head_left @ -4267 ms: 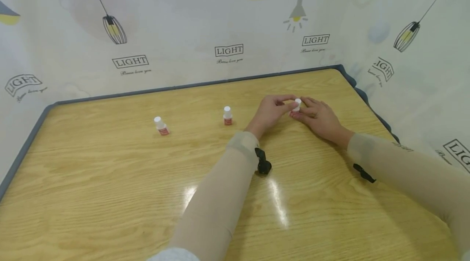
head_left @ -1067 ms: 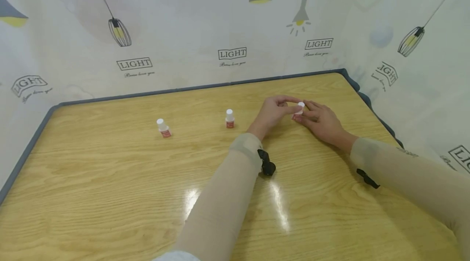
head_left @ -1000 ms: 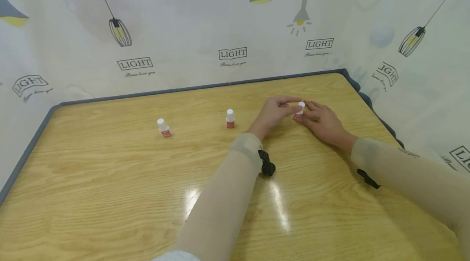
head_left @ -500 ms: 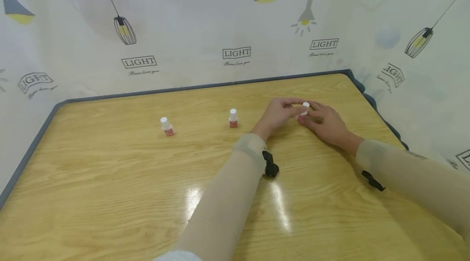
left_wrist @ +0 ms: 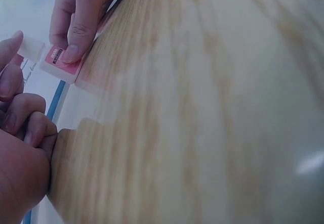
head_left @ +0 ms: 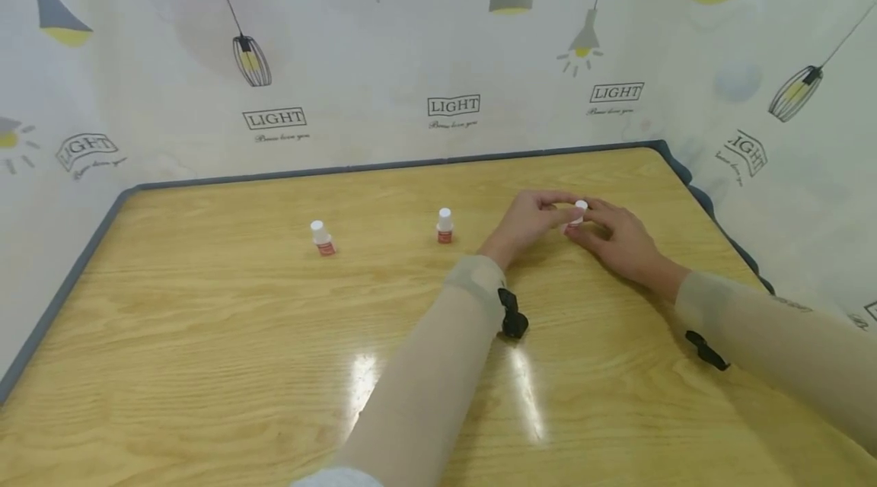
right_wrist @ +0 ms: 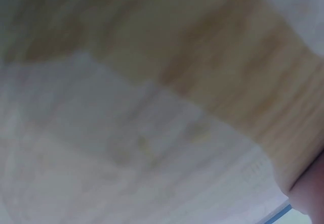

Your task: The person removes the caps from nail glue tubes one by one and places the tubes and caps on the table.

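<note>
"What's the largest thing?"

"The wall (head_left: pixel 370 46), printed with lamps and the word LIGHT. It runs from nine o'clock over twelve to three."

"Below it?"

"The table (head_left: pixel 226 335), wood-grained."

"And the arms?"

"Two beige sleeves (head_left: pixel 425 365), reaching in from about six and four o'clock."

"How are the hands?"

"The left hand (head_left: pixel 530 221) has thumb and forefinger closed on the top of the held bottle (left_wrist: pixel 61 71), its other fingers folded in. The right hand (head_left: pixel 620 243) pinches the same bottle lower down, from its four-o'clock side. The right wrist view gives only a sliver of that hand, down at four o'clock."

"Anything on the wrists?"

"A black camera (head_left: pixel 512 316) on each."

"Where's that bottle?"

"Toward two o'clock on the table, between the hands. Whether its base touches the wood, I can't tell."

"Any others?"

"The second bottle (head_left: pixel 444 228) stands at twelve, the third bottle (head_left: pixel 322 240) toward ten, well apart."

"Smallest?"

"The red label (left_wrist: pixel 53 54), partly under a right fingertip, and the white cap (left_wrist: pixel 31 48), at the left thumb."
</note>
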### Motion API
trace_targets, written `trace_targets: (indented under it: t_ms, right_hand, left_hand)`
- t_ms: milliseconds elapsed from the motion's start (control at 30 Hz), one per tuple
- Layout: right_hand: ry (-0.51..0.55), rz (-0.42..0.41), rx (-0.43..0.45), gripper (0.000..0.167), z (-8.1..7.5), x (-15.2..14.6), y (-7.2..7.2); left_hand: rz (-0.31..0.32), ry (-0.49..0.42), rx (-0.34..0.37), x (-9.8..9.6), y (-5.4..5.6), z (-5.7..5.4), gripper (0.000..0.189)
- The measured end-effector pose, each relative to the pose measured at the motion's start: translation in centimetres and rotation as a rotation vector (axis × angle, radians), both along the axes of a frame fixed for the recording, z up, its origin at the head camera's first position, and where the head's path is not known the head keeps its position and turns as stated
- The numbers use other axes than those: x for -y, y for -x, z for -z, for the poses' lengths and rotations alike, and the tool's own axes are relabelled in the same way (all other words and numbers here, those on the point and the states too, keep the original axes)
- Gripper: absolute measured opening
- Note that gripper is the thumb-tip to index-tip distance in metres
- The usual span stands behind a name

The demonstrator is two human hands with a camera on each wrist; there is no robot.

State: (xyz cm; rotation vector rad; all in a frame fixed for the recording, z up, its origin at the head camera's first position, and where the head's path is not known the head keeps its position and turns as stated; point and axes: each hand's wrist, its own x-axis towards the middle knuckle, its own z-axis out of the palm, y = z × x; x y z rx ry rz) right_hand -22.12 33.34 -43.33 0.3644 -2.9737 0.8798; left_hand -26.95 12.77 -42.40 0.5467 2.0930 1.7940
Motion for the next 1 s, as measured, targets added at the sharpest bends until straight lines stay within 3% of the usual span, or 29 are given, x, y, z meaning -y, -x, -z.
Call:
trace_targets:
  t_ms: [300, 533, 800, 1000]
  right_hand:
    - [0.031, -0.051, -0.111, 0.035, 0.3, -0.9, -1.3]
    - [0.016, -0.044, -0.126, 0.036, 0.4, -1.3, -1.7]
    - [0.004, -0.048, -0.114, 0.044, 0.2, -0.9, -1.2]
    - [-0.002, -0.070, -0.127, 0.044, 0.2, 0.2, -0.3]
  left_hand:
    - [0.078, -0.019, -0.013, -1.1, -0.3, 0.6, 0.033]
    - [0.007, 0.016, 0.009, -1.6, -0.7, 0.4, 0.027]
    - [0.027, -0.015, -0.001, -0.9, -0.6, 0.2, 0.029]
    - [-0.082, -0.029, 0.027, -0.2, -0.4, 0.0, 0.025]
